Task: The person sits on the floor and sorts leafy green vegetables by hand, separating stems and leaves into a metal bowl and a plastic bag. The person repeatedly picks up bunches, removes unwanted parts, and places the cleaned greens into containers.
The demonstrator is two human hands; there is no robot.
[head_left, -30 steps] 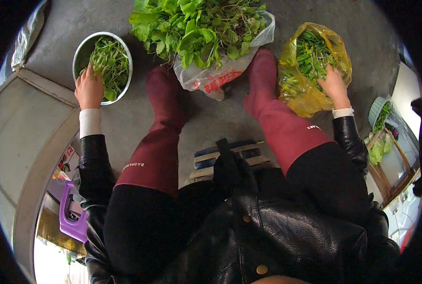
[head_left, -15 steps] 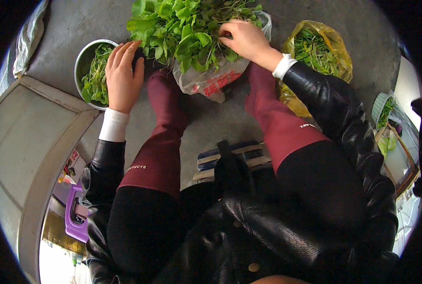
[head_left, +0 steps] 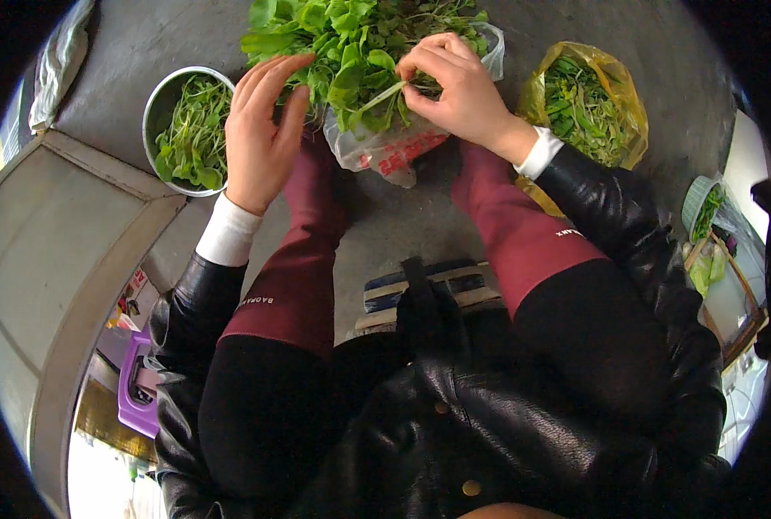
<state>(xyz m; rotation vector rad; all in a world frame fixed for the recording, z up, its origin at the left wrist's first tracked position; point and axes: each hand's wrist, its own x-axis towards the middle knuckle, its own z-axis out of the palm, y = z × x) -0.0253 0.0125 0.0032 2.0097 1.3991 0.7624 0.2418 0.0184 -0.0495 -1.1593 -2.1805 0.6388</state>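
A heap of leafy greens (head_left: pixel 351 43) spills over a whitish plastic bag (head_left: pixel 385 154) on the floor between my feet. My right hand (head_left: pixel 459 91) pinches the pale stem of a leafy green (head_left: pixel 378 100) between thumb and fingertips, at the heap's right side. Over the heap's left edge is my left hand (head_left: pixel 264 130), its fingers stretched and thumb apart, with nothing seen in it. Just left of that hand stands a metal bowl (head_left: pixel 148 130) with picked greens (head_left: pixel 193 134) inside; the hand hides a little of its right rim.
A yellow plastic bag (head_left: pixel 638 130) of green trimmings stands to the right. Farther right is a pale green basket (head_left: pixel 693 203) with greens. A light-framed panel (head_left: pixel 65 216) borders the left side, near a purple plastic object (head_left: pixel 130 389). My feet flank the whitish bag.
My left hand has moved right, from beside the bowl to the heap. My right hand has come slightly nearer and now pinches a visible stem.
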